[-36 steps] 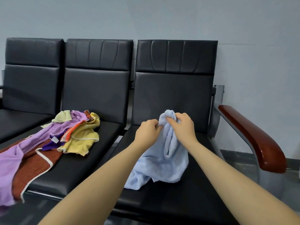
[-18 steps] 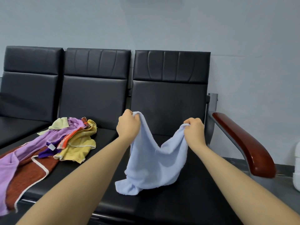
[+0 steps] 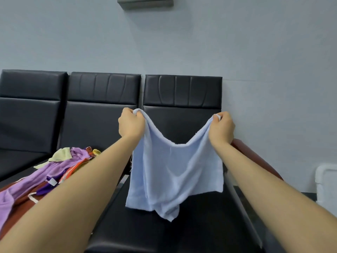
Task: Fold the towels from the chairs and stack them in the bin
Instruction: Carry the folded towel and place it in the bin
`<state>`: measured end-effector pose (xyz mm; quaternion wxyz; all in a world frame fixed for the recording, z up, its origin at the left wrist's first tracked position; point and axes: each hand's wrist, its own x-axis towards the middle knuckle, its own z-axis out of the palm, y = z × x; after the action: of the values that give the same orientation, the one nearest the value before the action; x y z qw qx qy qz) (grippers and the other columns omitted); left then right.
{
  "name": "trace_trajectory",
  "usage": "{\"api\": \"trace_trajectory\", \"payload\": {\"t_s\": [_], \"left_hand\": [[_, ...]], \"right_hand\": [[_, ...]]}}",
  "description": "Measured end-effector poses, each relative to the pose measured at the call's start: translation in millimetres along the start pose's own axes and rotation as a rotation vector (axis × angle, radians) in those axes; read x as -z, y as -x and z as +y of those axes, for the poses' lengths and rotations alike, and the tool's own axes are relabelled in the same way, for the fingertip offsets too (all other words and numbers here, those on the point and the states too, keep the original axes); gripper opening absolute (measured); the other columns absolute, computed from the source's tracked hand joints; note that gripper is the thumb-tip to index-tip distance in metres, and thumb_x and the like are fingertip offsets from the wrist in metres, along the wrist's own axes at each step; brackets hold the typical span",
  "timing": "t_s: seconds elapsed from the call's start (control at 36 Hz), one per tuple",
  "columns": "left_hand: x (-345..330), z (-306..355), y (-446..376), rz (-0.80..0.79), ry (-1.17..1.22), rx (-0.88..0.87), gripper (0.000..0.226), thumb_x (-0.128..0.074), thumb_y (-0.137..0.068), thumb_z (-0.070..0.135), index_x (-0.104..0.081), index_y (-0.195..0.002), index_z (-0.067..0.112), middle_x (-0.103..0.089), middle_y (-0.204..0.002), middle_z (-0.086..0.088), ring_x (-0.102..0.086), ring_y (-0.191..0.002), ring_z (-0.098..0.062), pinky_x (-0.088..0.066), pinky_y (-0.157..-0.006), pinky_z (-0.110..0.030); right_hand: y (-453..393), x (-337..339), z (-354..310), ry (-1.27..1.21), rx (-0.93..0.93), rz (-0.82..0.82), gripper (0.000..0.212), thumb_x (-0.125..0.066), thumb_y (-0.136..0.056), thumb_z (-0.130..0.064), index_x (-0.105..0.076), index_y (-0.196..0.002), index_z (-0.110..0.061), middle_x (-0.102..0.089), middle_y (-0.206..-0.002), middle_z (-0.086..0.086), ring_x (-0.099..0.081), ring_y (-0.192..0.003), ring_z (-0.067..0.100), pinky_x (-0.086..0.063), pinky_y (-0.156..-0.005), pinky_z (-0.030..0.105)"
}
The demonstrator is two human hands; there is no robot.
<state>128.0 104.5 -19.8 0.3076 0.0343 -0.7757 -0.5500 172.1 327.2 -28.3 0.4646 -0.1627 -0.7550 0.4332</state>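
Pale blue terry, the towel (image 3: 173,172) hangs in the air above the right-hand chair seat (image 3: 182,234), its top edge sagging between 2 corners. The left hand (image 3: 130,126) pinches the corner at 10 o'clock with curled fingers; the right hand (image 3: 221,127) pinches the one at 2 o'clock. To fold well, draw the hands apart until the top edge is taut, then bring the corners together. Unfolded towels (image 3: 54,172) lie at 8 o'clock. No bin shows.
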Motion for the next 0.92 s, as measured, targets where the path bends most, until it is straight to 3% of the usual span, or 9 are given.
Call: {"api": "trace_trajectory", "payload": {"t_s": [0.19,0.33,0.42,0.47,0.53,0.64,0.75,0.83,0.92], "left_hand": [[13,30,-4,0.033,0.085,-0.029,0.025,-0.038,-0.098,0.021,-0.048,-0.112,0.004,-0.050,-0.090,-0.003,-0.050,-0.079,-0.023,-0.038,-0.060,-0.030],[17,42,0,0.064,0.094,-0.014,0.025,-0.034,-0.096,0.011,-0.036,-0.122,0.010,-0.049,-0.088,-0.006,-0.052,-0.081,-0.029,-0.046,-0.071,-0.039],[15,40,3,0.070,-0.006,-0.072,0.030,-0.029,-0.091,0.003,-0.040,-0.115,0.017,-0.051,-0.077,-0.003,-0.053,-0.082,-0.031,-0.047,-0.075,-0.042],[14,36,5,0.056,-0.053,-0.113,0.031,-0.033,-0.087,0.001,-0.053,-0.104,0.017,-0.061,-0.089,-0.005,-0.055,-0.089,-0.030,-0.048,-0.086,-0.043],[12,32,5,0.048,-0.111,-0.129,0.034,-0.037,-0.086,-0.002,-0.063,-0.101,0.014,-0.065,-0.105,-0.006,-0.056,-0.096,-0.028,-0.042,-0.094,-0.036],[11,24,5,-0.003,-0.251,-0.111,0.034,-0.041,-0.086,-0.002,-0.062,-0.111,0.007,-0.051,-0.127,-0.010,-0.052,-0.097,-0.030,-0.028,-0.091,-0.032],[8,13,5,-0.098,-0.378,-0.106,0.029,-0.043,-0.087,-0.002,-0.053,-0.113,0.004,-0.034,-0.135,-0.014,-0.046,-0.108,-0.033,-0.028,-0.094,-0.033],[5,9,5,-0.135,-0.415,-0.128,0.011,-0.044,-0.087,-0.003,-0.042,-0.095,0.005,-0.031,-0.133,-0.014,-0.039,-0.101,-0.031,-0.028,-0.084,-0.030],[4,6,5,-0.135,-0.458,-0.150,0.013,-0.042,-0.087,-0.005,-0.043,-0.098,0.003,-0.030,-0.133,-0.015,-0.032,-0.093,-0.028,-0.028,-0.081,-0.028]], "right_hand": [[-14,18,-27,0.001,0.053,0.022,0.022,-0.035,-0.101,-0.019,-0.053,-0.102,-0.007,-0.053,-0.087,0.003,-0.048,-0.080,0.023,-0.034,-0.068,0.030],[-20,24,-36,0.065,0.035,0.009,0.026,-0.032,-0.098,-0.011,-0.056,-0.103,-0.002,-0.061,-0.108,0.014,-0.056,-0.097,0.035,-0.040,-0.070,0.035],[-19,26,-39,0.163,0.030,-0.048,0.025,-0.031,-0.102,-0.020,-0.050,-0.108,-0.004,-0.059,-0.108,0.014,-0.048,-0.084,0.029,-0.036,-0.071,0.033],[-18,26,-36,0.168,-0.008,-0.110,0.022,-0.033,-0.100,-0.017,-0.046,-0.112,-0.004,-0.057,-0.113,0.015,-0.048,-0.087,0.030,-0.037,-0.073,0.034],[-17,24,-32,0.126,-0.081,-0.178,0.028,-0.037,-0.094,-0.010,-0.042,-0.120,0.000,-0.053,-0.121,0.018,-0.051,-0.099,0.034,-0.037,-0.075,0.033],[-18,23,-18,0.146,-0.134,-0.258,0.042,-0.045,-0.086,0.000,-0.042,-0.129,0.004,-0.046,-0.132,0.019,-0.049,-0.117,0.036,-0.041,-0.084,0.033],[-16,27,-6,0.191,-0.060,-0.246,0.025,-0.040,-0.085,0.006,-0.057,-0.100,-0.002,-0.046,-0.106,0.013,-0.048,-0.096,0.038,-0.041,-0.069,0.028],[-16,28,-3,0.179,-0.009,-0.210,0.029,-0.039,-0.088,0.006,-0.060,-0.109,0.004,-0.048,-0.122,0.019,-0.048,-0.099,0.032,-0.041,-0.079,0.030],[-18,27,-3,0.158,-0.008,-0.131,0.033,-0.032,-0.086,0.006,-0.062,-0.097,0.000,-0.054,-0.112,0.018,-0.045,-0.082,0.026,-0.038,-0.068,0.029]]}}
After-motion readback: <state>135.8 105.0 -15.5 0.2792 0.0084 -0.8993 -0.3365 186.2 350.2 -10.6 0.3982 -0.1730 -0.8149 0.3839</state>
